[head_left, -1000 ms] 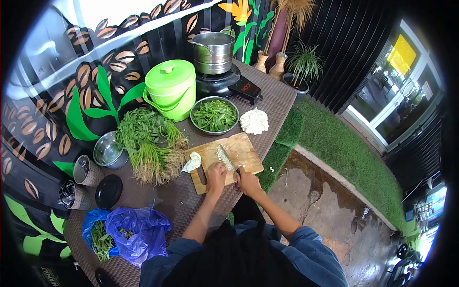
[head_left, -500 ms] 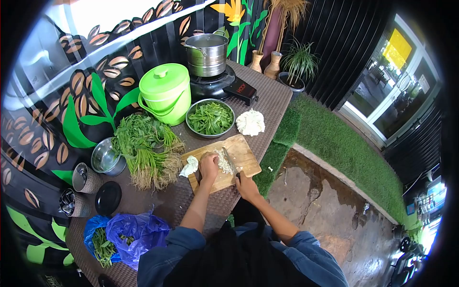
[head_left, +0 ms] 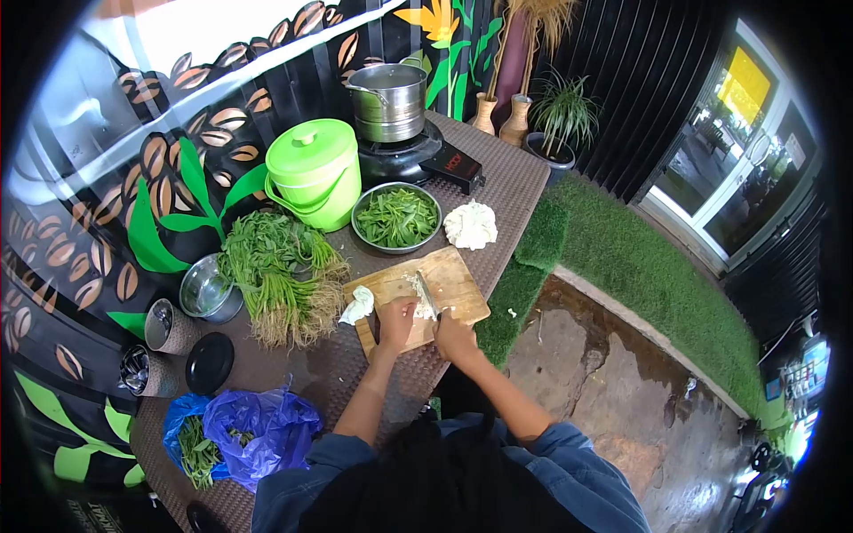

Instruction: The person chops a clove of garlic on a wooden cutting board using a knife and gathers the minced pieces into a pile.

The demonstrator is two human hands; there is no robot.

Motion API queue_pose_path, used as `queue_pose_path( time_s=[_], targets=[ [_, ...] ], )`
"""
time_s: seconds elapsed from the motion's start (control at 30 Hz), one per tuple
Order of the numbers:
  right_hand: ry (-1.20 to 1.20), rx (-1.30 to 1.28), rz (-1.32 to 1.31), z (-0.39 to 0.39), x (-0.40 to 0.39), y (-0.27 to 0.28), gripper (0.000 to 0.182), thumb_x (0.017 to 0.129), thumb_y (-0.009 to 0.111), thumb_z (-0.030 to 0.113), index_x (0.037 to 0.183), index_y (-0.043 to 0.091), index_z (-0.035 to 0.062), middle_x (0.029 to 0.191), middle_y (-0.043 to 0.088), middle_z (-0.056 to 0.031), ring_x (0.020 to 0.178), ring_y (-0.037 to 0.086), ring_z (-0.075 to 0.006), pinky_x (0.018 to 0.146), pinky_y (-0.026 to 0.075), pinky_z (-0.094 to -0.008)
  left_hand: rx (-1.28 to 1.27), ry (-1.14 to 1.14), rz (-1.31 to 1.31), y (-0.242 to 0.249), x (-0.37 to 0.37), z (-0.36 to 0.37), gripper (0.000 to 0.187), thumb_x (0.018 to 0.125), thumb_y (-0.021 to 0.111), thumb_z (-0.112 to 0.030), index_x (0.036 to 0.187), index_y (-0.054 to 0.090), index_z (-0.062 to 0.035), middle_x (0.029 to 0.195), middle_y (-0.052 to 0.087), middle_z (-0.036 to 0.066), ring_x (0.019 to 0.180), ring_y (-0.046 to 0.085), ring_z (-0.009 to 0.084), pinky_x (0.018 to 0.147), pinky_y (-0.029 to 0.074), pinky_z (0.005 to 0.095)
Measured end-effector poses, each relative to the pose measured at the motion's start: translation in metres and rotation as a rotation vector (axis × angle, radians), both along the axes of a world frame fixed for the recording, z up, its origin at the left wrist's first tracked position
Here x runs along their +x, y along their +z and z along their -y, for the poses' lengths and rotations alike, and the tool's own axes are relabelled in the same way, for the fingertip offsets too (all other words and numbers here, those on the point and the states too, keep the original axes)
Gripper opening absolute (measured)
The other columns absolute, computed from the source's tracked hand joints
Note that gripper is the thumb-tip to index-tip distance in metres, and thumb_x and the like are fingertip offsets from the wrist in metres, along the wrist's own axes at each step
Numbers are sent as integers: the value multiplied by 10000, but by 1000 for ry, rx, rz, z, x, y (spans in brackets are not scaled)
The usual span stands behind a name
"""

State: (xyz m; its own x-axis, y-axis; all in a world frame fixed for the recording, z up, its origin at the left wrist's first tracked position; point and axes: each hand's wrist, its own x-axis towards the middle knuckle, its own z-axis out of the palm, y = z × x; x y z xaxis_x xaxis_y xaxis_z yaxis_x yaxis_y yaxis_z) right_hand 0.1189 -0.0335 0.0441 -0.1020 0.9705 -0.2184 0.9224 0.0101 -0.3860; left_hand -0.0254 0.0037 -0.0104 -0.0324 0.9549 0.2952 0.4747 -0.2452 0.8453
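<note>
A wooden cutting board (head_left: pixel 458 293) lies near the table's front edge with small pale chopped pieces (head_left: pixel 425 308) on it. My right hand (head_left: pixel 455 338) is wrapped round the handle of a knife (head_left: pixel 426 289), whose blade points away from me over the pieces. Just left of the blade, my left hand (head_left: pixel 397 322) is on the board with its fingers drawn together; what they hold, if anything, is too small to make out. A crumpled white cloth (head_left: pixel 358 306) touches the board's left side.
Beyond the board are a metal bowl of cut greens (head_left: pixel 396 218), a white bundle (head_left: pixel 471 225), a lidded green bucket (head_left: pixel 313 169) and a pot (head_left: pixel 387 102) on a stove (head_left: pixel 400 158). Leftward lie rooted greens (head_left: pixel 284 275), a steel bowl (head_left: pixel 211 289) and blue bags (head_left: pixel 262 435).
Both hands have shifted slightly towards me on the board, and the left hand has moved off the middle of the chopped pieces. The whole view has moved slightly.
</note>
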Motion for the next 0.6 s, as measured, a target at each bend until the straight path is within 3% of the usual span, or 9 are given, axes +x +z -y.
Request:
queue_pose_path(
  time_s=[0.07,0.13,0.2,0.27,0.33,0.47,0.6],
  targets=[
    [-137,27,-100,9,-8,-20,364,910,451,303,1062,434,-27,828,632,-280,813,645,-407,738,508,-502,-15,28,63,7,0,5,153,807,607,5,938,685,-7,901,669,155,785,656,224,707,507,296],
    [-102,72,-68,11,-7,-22,346,912,442,290,1052,421,-26,808,630,-283,774,650,-403,707,516,-499,-35,54,131,11,1,9,151,807,606,0,936,686,-8,893,663,151,796,652,230,723,505,302],
    [-37,119,-75,2,0,-19,339,917,438,289,1042,427,-25,825,632,-282,790,646,-411,736,508,-495,79,117,-97,12,-5,13,123,804,610,8,904,682,9,911,631,159,811,652,260,684,512,304],
    [-6,21,-39,-11,9,-3,367,921,436,300,1074,427,-35,882,629,-286,846,640,-408,774,498,-482,42,113,-106,-2,-7,11,128,806,620,2,919,678,17,891,629,159,783,653,255,671,511,306],
    [61,-65,2,-17,13,14,402,924,438,311,1111,425,-45,946,623,-281,913,627,-403,797,489,-473,-1,60,139,-23,-10,10,133,805,633,-11,928,676,20,877,629,166,755,651,259,654,506,316],
    [-37,21,-46,3,0,-14,355,915,435,294,1091,414,-14,923,612,-305,895,612,-445,772,490,-510,31,73,196,-36,-9,5,140,798,652,-25,927,675,25,866,624,182,737,651,265,640,502,322],
    [-126,-20,-105,9,-7,-18,406,916,430,319,1160,398,-4,930,620,-291,870,624,-435,771,500,-500,77,213,-36,-3,7,9,131,776,683,-87,891,694,-25,860,637,131,756,628,263,664,491,332]
  ],
)
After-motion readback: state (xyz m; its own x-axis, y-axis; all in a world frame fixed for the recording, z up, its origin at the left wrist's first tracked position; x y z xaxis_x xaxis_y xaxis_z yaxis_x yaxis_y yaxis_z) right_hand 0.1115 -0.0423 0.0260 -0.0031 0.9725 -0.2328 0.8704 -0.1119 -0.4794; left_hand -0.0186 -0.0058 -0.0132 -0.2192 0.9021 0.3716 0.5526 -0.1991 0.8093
